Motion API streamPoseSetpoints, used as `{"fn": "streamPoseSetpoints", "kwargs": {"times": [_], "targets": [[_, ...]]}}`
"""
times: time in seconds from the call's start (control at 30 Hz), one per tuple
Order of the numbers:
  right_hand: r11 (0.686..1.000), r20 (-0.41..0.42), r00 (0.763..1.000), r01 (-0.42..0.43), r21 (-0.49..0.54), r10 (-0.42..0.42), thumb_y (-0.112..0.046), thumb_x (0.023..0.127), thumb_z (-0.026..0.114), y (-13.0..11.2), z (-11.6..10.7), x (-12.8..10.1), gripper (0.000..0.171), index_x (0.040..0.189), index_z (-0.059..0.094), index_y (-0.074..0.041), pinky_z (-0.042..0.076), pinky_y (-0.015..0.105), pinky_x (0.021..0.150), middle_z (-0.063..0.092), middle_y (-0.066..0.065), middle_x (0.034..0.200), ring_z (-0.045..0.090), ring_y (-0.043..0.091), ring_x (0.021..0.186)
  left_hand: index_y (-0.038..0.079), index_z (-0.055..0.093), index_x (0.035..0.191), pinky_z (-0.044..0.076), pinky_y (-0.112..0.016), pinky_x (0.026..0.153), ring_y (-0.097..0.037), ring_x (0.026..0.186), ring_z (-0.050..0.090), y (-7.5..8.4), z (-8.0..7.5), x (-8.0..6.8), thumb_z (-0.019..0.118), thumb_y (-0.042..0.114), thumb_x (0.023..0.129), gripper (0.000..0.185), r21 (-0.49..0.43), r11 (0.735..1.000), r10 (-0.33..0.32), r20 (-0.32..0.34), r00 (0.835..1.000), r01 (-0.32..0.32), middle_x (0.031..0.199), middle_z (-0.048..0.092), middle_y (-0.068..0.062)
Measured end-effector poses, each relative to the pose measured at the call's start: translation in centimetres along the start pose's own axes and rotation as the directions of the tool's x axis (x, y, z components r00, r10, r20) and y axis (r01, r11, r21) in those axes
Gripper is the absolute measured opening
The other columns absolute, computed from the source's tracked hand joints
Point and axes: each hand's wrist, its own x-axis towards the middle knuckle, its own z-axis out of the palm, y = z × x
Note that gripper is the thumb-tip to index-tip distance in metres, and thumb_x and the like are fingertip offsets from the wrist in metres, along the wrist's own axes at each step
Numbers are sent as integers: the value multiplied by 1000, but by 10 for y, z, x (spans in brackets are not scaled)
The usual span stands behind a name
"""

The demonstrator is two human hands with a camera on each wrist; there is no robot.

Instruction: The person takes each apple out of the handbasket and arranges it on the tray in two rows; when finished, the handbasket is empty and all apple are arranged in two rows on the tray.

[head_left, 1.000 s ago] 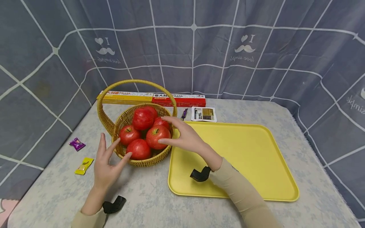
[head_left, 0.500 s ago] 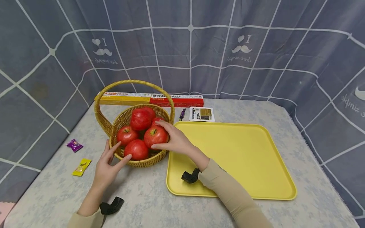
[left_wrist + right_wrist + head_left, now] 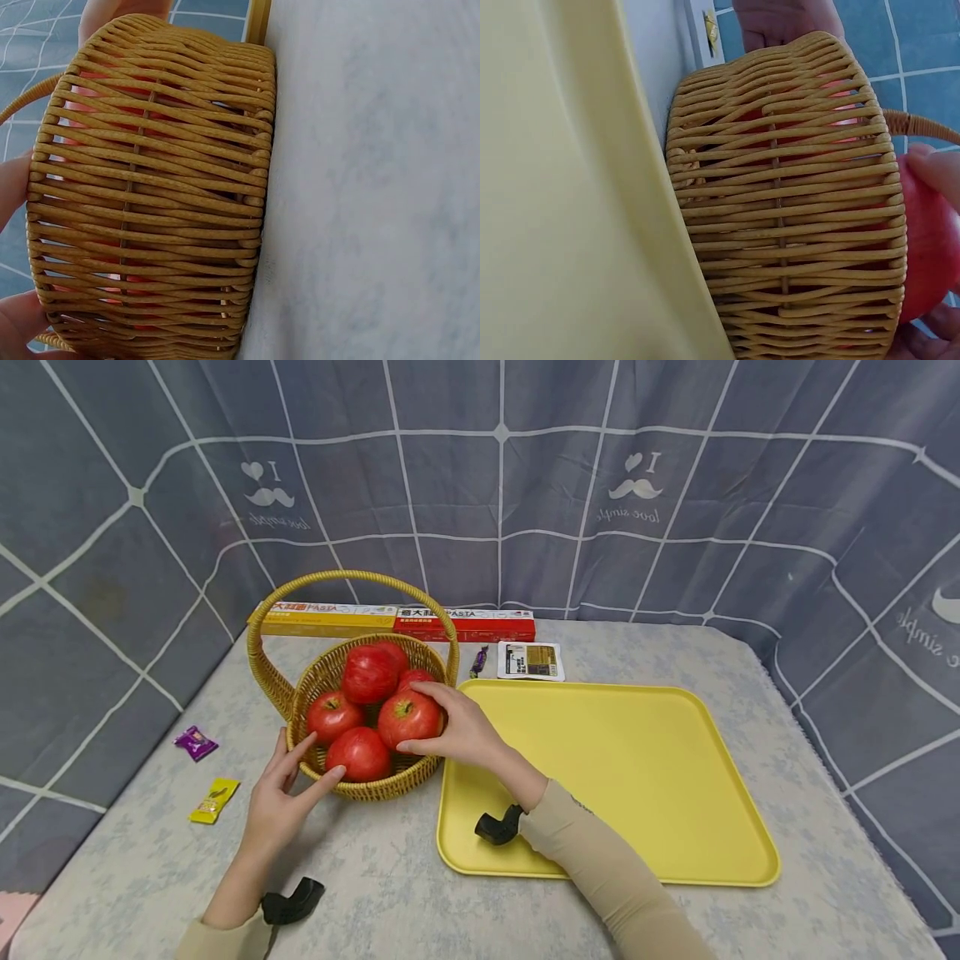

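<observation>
A yellow wicker basket [image 3: 390, 789] with a tall arched handle stands on the table and holds several red apples. My right hand [image 3: 468, 727] grips the apple [image 3: 408, 718] on the basket's right side, thumb in front and fingers behind. In the right wrist view, this apple [image 3: 924, 247] bulges above the rim, with the right thumb [image 3: 939, 171] on it. At the basket's front left, my left hand [image 3: 281, 797] holds the rim, its thumb and index finger reaching over the edge. The left wrist view shows the woven wall [image 3: 150, 195] with fingertips at the rim.
Right of the basket lies a yellow tray [image 3: 622, 777], under my right forearm. Two pasta boxes [image 3: 465, 625] line the back, near a flat white packet [image 3: 530, 661] and a purple-wrapped candy [image 3: 479, 662]. A purple candy [image 3: 197, 743] and a yellow packet [image 3: 213, 800] lie at left.
Both hands have closed in on the basket: the right hand has moved left and taken hold of the apple, the left hand has come to the rim. Little differs over the last half second.
</observation>
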Motion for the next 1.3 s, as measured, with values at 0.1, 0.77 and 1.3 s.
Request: {"fn": "streamPoseSetpoints", "kwargs": {"times": [0.1, 0.77, 1.3], "targets": [[998, -39, 999, 13, 59, -11, -36, 67, 84, 0, -1, -1, 75, 133, 53, -17, 47, 36, 92, 50, 2, 134, 48, 18, 118, 14, 40, 144, 28, -50, 105, -29, 140, 14, 0, 0, 0, 70, 31, 86, 68, 2, 1000, 0, 5, 1000, 0, 156, 2, -4], [933, -685, 695, 353, 61, -219, -17, 68, 79, 28, -59, 1, 75, 133, 47, 3, 49, 37, 85, 48, 19, 127, 47, 28, 113, 13, 41, 144, 28, -52, 105, -30, 140, 14, 1, -1, -1, 70, 31, 86, 67, 7, 1000, 9, 3, 1000, -9, 156, 3, -6], [970, -218, 945, -238, 59, 245, -26, 69, 83, 88, -42, 5, 77, 135, 48, -6, 45, 44, 95, 44, 12, 133, 49, 28, 113, 13, 40, 144, 28, -52, 105, -29, 140, 14, 0, 0, 0, 70, 30, 86, 67, -1, 1000, 4, 3, 1000, -4, 156, 2, -3]]}}
